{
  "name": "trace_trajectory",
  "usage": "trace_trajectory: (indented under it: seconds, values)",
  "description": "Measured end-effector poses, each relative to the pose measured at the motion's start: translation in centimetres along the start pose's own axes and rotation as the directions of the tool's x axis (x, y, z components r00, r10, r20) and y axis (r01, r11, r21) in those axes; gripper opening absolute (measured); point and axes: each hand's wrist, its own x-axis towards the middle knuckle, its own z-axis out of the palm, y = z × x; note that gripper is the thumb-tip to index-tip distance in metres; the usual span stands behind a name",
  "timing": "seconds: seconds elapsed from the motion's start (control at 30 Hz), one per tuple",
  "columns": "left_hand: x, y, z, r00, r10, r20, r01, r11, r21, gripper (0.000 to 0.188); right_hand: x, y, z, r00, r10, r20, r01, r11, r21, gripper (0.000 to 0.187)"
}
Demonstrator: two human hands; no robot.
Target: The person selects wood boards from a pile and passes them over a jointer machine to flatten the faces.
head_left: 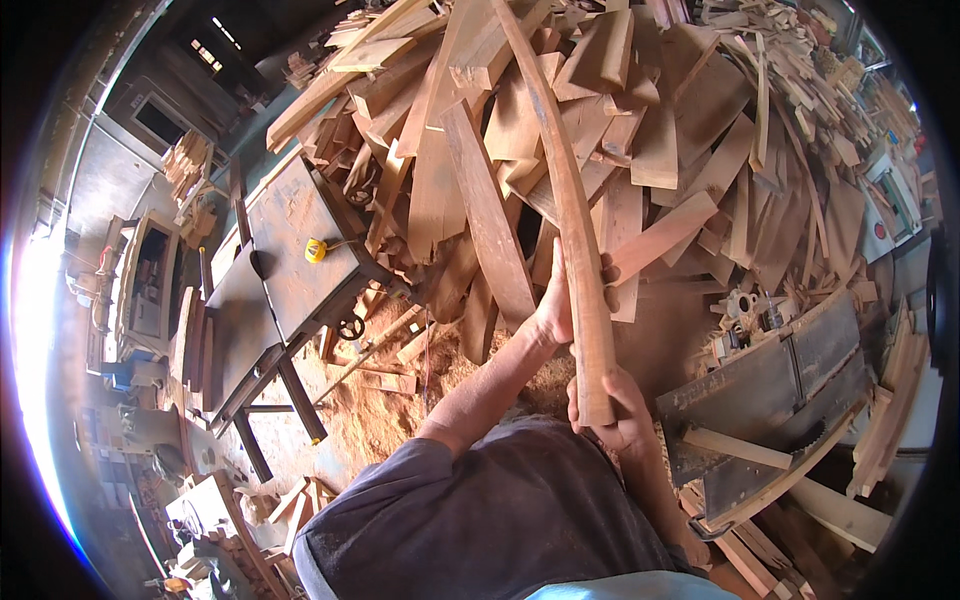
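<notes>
A long, narrow wooden board [568, 190] with a slightly curved edge stretches away from my body toward the wood pile. My right hand [625, 405] grips its near end, with fingers on both sides of the wood. Farther up, my left hand [553, 300] supports the board from its left side. Fingertips show past the board's right edge, while the rest of those fingers is hidden beneath it. The board's far end reaches over the heap of loose planks [490, 230].
A machine table [300, 230] carrying a yellow tape measure [316, 250] stands to the left. At right is a dark metal machine table [750, 400] with a short wood strip [738, 447] across it. Sawdust [370, 420] covers the floor between them.
</notes>
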Motion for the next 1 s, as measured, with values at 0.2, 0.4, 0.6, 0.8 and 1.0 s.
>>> trace_trajectory:
  seconds: [0.2, 0.4, 0.6, 0.8, 1.0]
  values:
    - [-0.3, -3.6, -8.6, 0.976, -0.017, -0.217, 0.041, 0.993, 0.110, 0.068, 1.0, 2.0, -2.8, 0.828, -0.340, -0.446, -0.150, 0.632, -0.760, 0.049]
    - [-1.6, -4.3, -10.3, 0.943, -0.059, -0.328, 0.073, 0.997, 0.031, 0.074, 2.2, 4.0, -5.0, 0.799, -0.433, -0.419, -0.302, 0.313, -0.900, 0.048]
    - [-3.2, -2.1, -9.2, 0.954, -0.029, -0.298, 0.085, 0.981, 0.176, 0.070, 3.1, 5.4, -5.5, 0.727, -0.278, -0.628, -0.363, 0.621, -0.695, 0.044]
    - [-3.5, -0.4, -11.9, 0.952, -0.029, -0.306, 0.142, 0.925, 0.352, 0.064, 4.7, 7.9, -4.5, 0.697, -0.307, -0.648, -0.393, 0.592, -0.704, 0.052]
    - [-3.9, 1.0, -12.7, 0.953, -0.115, -0.281, 0.206, 0.924, 0.322, 0.068, 6.4, 10.0, -1.3, 0.593, -0.393, -0.703, -0.472, 0.536, -0.699, 0.065]
